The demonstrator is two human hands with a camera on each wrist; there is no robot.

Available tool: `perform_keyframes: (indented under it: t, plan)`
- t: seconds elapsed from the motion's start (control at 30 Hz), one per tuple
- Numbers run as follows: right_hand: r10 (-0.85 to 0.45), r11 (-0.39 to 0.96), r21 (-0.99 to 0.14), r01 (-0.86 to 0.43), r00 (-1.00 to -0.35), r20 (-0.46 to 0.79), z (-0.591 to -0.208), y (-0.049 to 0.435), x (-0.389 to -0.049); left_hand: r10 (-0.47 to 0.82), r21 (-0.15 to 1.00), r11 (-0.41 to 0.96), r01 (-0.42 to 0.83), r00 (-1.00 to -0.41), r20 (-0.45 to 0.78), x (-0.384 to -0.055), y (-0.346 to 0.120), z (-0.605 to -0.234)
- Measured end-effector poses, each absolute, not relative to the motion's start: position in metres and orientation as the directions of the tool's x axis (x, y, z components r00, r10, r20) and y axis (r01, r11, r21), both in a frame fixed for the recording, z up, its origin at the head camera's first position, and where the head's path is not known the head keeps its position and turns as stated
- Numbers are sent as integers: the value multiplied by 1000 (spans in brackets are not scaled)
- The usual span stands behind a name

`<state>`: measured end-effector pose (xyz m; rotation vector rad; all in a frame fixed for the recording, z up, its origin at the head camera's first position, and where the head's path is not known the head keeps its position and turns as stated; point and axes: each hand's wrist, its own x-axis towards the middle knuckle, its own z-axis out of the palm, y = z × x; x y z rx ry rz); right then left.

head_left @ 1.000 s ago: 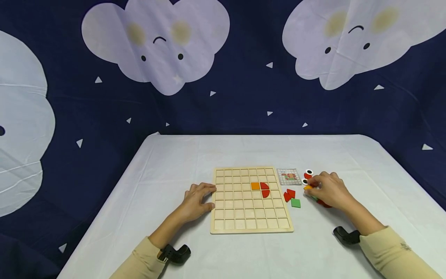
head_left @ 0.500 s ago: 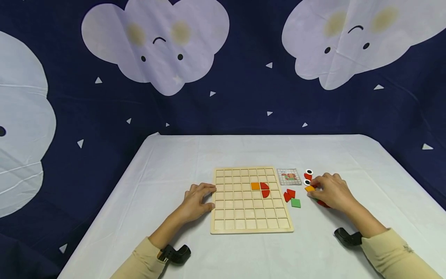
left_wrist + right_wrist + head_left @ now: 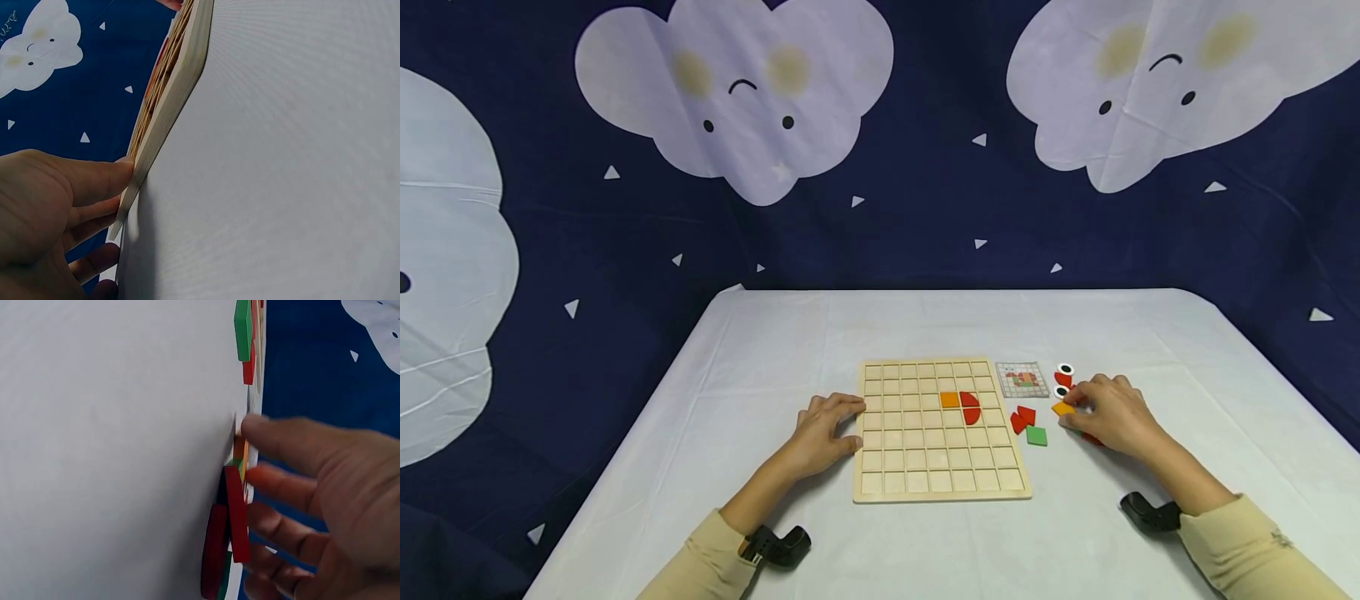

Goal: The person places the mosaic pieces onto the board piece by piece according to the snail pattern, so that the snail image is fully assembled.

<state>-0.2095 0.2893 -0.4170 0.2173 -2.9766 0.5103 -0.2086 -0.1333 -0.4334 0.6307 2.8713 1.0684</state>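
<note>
My right hand [image 3: 1112, 414] pinches an orange square tile [image 3: 1062, 408] between thumb and fingers, low over the table at the right of the board. Under and beside that hand lie red pieces [image 3: 236, 512] and a bit of green, partly covered by it in the head view. On the left, my left hand [image 3: 822, 435] rests its thumb and fingertips against the left edge of the square wooden grid board [image 3: 943, 500]. One orange tile [image 3: 950, 400] and two red rounded pieces [image 3: 972, 416] sit in the board's cells.
Between board and right hand lie two red pieces [image 3: 1026, 415] and a green square tile [image 3: 1037, 437]. Behind them is a printed pattern card [image 3: 1022, 380]. Black-and-white eye discs [image 3: 1065, 370] and a red piece [image 3: 1062, 379] lie farther right on the white tablecloth [image 3: 775, 342].
My right hand has shifted slightly right, then a little toward the board, bringing the orange tile nearer the front. One eye disc has slid slightly right. The left hand has stayed put.
</note>
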Motion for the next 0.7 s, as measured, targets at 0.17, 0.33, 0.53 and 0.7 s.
perform_keyframes:
  t: [0.17,0.33,0.53,0.7]
  plan:
    - [-185,908,-360,-216,-975,120,-418,286,-208,376,633,682,366,-918,126,-208,-133,-433]
    - [-183,908,-361,-211,-977,111,-418,285,-207,377,631,682,369,-917,128,-208,-133,-433]
    - [-185,905,-365,-218,-975,124,-420,287,-209,378,631,682,370,-917,129,-208,-134,-432]
    - [-201,894,-377,-241,-969,142,-421,289,-209,380,630,682,371,-916,129,-208,-134,-432]
